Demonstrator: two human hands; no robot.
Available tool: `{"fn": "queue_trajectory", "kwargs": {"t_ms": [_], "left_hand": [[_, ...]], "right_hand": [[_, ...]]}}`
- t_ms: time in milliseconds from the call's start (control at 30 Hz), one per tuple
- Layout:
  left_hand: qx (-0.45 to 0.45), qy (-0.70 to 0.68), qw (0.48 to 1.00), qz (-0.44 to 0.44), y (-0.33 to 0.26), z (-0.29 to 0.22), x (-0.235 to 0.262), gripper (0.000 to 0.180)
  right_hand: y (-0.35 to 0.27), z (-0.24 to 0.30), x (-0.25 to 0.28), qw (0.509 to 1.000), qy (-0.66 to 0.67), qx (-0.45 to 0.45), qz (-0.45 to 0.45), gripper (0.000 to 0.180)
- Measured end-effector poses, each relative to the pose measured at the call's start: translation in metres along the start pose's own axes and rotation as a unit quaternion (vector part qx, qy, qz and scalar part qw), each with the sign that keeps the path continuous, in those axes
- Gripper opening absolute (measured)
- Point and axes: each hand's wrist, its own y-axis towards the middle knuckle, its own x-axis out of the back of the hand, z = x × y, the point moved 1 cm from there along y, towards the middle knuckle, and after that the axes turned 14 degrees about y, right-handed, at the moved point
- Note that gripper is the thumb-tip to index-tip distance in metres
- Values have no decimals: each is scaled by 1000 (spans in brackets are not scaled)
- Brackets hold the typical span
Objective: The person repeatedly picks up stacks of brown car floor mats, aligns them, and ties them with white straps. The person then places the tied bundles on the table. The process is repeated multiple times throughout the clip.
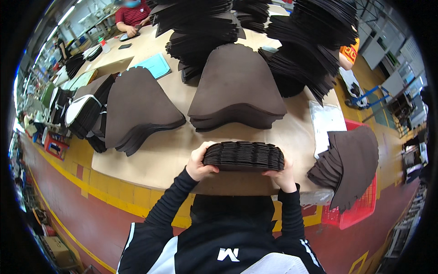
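Between my two hands, a thick stack of dark brown cut sheets is held on edge at the table's near side, its layered edges facing up. My left hand grips the stack's left end, thumb on the near face. At the right end, my right hand holds it the same way. Just beyond lies a larger pile of brown curved cut pieces on the tabletop. Another pile of the same shape rests to the left, leaning askew.
Tall dark stacks crowd the table's far side. At the right, fanned brown pieces lie over a red crate, near a plastic-covered paper. A blue folder lies far left. Across the table works a person in red.
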Motion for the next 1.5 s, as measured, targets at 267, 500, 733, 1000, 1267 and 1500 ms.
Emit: {"fn": "queue_trajectory", "kwargs": {"t_ms": [267, 500, 733, 1000, 1267, 1500], "left_hand": [[67, -336, 884, 318, 2, 7, 33, 107], [145, -400, 747, 511, 12, -25, 0, 115], [286, -255, 882, 273, -22, -15, -59, 105], [257, -214, 939, 78, -35, -24, -91, 115], [292, -207, 933, 38, -32, -37, -89, 110], [278, -230, 932, 39, -34, -32, -96, 117]], "right_hand": [[-1, -15, 7, 978, 147, -119, -93, 65], [28, -9, 22, 967, 221, -32, -122, 51], [44, -10, 14, 945, -247, 110, -187, 49], [-16, 34, -26, 968, 221, -6, -116, 37], [1, 34, -29, 966, 242, 10, -93, 44], [10, 29, -32, 979, 180, 38, -87, 51]]}}
